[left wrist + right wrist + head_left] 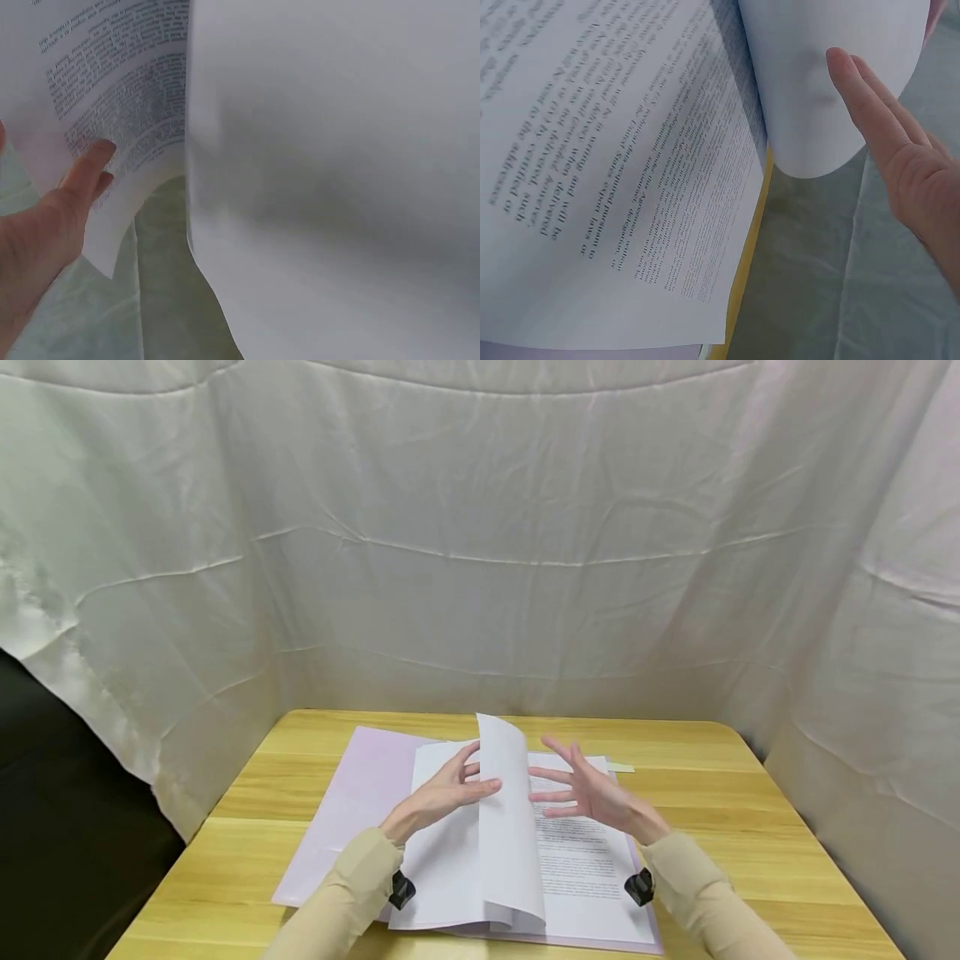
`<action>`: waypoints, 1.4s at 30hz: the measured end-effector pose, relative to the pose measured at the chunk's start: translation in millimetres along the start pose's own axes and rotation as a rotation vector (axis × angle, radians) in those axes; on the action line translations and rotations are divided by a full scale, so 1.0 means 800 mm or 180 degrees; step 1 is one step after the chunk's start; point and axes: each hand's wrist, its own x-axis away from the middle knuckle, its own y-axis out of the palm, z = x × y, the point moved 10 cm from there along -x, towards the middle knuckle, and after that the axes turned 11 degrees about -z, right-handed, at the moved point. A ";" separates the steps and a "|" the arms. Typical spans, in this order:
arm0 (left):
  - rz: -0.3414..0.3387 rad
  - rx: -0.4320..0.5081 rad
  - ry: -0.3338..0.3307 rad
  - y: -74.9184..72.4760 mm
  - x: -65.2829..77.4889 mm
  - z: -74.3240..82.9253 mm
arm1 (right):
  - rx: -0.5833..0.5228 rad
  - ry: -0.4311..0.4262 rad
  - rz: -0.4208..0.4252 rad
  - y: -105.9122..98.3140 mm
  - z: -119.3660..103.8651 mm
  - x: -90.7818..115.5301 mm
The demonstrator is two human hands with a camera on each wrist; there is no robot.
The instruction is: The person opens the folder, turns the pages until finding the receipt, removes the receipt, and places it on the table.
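My left hand (437,797) pinches the free edge of a raised sheet of paper (512,843), the thumb on its near face and the fingers behind. The sheet stands up in a curl over the middle of an open lilac folder (352,810), white on the side seen from above. Print covers its other face in the left wrist view. My right hand (603,795) is spread just right of the curl, its straight fingertips close to the sheet. In the right wrist view those fingers (870,112) overlap the curled paper. Beneath lies a printed page (581,860).
A blank page (435,885) lies on the folder's left side. A pale yellow tab (621,767) sticks out at the folder's upper right. The folder rests on a wooden table (750,843), with a pale cloth curtain (510,543) behind and at both sides.
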 end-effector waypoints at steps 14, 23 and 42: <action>0.0634 0.0327 0.0035 -0.016 0.008 -0.009 | 0.0806 -0.0016 0.0408 0.004 0.003 0.013; 0.0953 0.0511 -0.0071 -0.032 0.017 -0.029 | 0.1422 -0.0124 0.0720 -0.001 0.000 0.029; 0.1164 -0.0302 -0.0440 -0.078 0.033 -0.066 | 0.1668 -0.0096 0.1119 -0.041 0.012 0.049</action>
